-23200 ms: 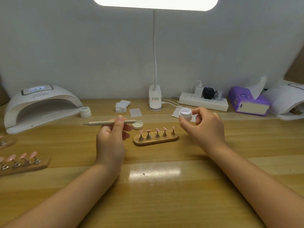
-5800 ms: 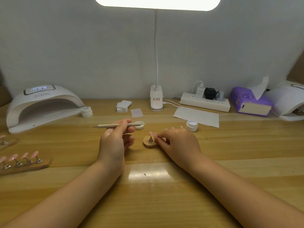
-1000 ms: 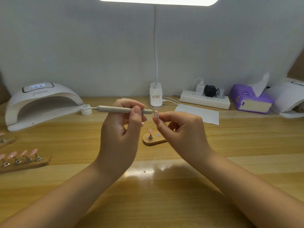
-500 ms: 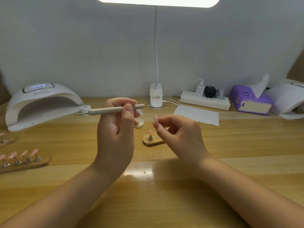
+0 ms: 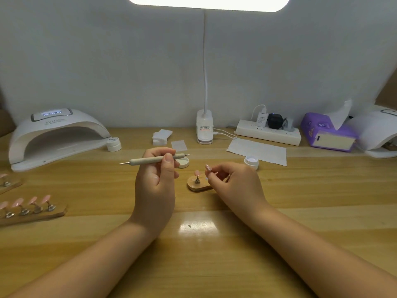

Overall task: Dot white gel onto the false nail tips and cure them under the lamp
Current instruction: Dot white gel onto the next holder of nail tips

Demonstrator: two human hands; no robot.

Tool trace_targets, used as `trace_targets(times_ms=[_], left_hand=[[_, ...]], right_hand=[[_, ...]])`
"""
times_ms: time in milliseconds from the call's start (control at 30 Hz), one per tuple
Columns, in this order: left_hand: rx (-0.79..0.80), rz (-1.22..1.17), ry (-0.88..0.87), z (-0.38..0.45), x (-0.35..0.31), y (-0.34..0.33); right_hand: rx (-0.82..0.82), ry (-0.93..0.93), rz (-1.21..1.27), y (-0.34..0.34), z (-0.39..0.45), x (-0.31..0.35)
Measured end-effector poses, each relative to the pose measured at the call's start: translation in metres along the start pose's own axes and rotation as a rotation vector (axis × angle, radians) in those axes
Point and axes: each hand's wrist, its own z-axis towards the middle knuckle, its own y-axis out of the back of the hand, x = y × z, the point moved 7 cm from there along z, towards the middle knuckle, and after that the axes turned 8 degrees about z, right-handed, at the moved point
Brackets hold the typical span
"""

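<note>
Dotting tool is held level and crosswise by the curled fingers of the left hand, its fine tip pointing left. A pink nail tip with white dots is pinched upright by the right hand, above the wooden stand. The open gel jar is set just behind; bare table is seen nearer.

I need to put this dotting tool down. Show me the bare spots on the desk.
Bare wood lies between the curing lamp and the left nail stand, and right of the gel pot below the tissue box. It is crowded around the small stand, the lid and both hands.
</note>
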Motion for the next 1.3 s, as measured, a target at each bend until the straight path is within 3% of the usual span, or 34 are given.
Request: trace_targets(times_ms=[267,533,667,900,1300], left_hand=[[0.013,0.015,0.031,0.000,0.008,-0.001],[0.017,0.022,0.030,0.001,0.010,-0.001],[0.018,0.016,0.037,0.000,0.011,-0.001],[0.027,0.023,0.039,-0.001,0.011,-0.004],[0.037,0.046,0.016,-0.002,0.009,-0.005]], right_hand=[[0.109,-0.085,-0.198,-0.009,0.003,-0.007],[0.105,-0.045,-0.398,-0.006,-0.002,0.001],[0.118,0.041,-0.397,-0.013,-0.006,0.012],[0.213,0.049,-0.404,-0.025,-0.005,0.010],[0.221,0.090,-0.463,-0.029,-0.003,0.011]])
